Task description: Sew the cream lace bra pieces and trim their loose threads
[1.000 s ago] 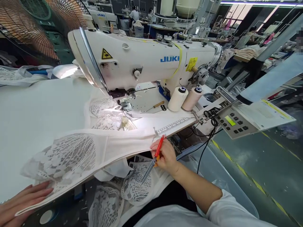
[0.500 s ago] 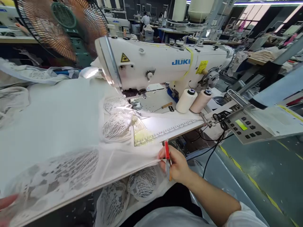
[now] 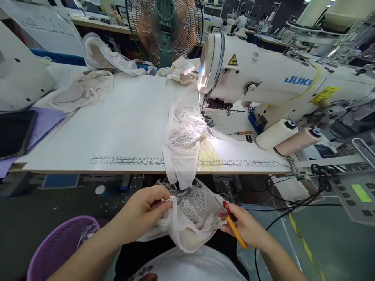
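A white lace bra [image 3: 191, 207] lies over the lap below the table edge. My left hand [image 3: 149, 210] pinches its white band at the left. My right hand [image 3: 243, 224] holds small scissors with orange and red handles [image 3: 234, 230], against the bra's right side. Another white lace piece [image 3: 183, 138] lies on the table, its upper part beside the needle area of the sewing machine [image 3: 263, 78] and its lower end hanging over the front edge.
Two thread cones [image 3: 277, 134] stand right of the machine, near a control panel [image 3: 356, 191]. A fan [image 3: 165, 31] and more white garments [image 3: 84, 89] are at the back of the table [image 3: 125, 117]. A purple basket [image 3: 52, 249] stands at lower left.
The view has swung left. My left hand has come from the far left to the bra in the lap and grips it. My right hand has left the table edge, still with the scissors.
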A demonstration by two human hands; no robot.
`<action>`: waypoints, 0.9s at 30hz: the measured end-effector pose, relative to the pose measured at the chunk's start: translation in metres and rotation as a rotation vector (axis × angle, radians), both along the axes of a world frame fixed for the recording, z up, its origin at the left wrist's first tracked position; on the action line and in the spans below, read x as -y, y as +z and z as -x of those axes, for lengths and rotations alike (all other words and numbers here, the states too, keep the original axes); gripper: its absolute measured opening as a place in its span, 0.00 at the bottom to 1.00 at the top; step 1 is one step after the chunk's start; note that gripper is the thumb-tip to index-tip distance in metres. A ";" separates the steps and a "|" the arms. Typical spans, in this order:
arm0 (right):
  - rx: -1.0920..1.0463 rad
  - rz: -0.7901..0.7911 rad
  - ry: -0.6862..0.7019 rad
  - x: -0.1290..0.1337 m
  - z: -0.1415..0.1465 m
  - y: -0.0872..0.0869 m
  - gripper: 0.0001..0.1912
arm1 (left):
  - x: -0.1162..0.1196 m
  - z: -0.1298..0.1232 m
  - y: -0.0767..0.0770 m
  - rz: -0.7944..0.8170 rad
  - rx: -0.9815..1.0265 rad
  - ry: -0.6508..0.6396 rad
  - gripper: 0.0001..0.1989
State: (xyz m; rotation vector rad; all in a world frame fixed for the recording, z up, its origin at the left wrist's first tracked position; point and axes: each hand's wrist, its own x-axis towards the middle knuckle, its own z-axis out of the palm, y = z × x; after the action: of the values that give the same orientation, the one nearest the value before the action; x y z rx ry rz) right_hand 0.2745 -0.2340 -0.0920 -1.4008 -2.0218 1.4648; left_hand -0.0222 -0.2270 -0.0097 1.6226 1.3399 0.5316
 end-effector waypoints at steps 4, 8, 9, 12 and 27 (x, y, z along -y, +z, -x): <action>-0.099 0.043 0.158 -0.008 0.014 0.023 0.29 | 0.000 -0.021 -0.010 0.001 -0.002 -0.061 0.12; 0.060 -0.129 0.351 -0.018 0.035 0.035 0.35 | 0.003 -0.028 -0.009 0.048 -0.017 -0.056 0.11; 0.089 -0.154 0.383 -0.019 0.038 0.036 0.36 | 0.003 -0.028 -0.008 0.061 -0.017 -0.044 0.11; 0.147 -0.195 0.426 -0.021 0.042 0.037 0.36 | 0.004 -0.026 -0.006 0.093 -0.027 -0.010 0.10; -0.069 -0.012 0.420 -0.018 0.044 0.030 0.36 | -0.003 -0.022 -0.007 0.329 0.308 -0.105 0.15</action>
State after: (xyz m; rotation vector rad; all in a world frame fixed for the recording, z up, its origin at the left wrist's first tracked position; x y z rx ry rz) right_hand 0.2308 -0.2163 -0.0623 -0.9389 -2.3746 1.6269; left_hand 0.0003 -0.2237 -0.0171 1.2748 1.0448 0.4503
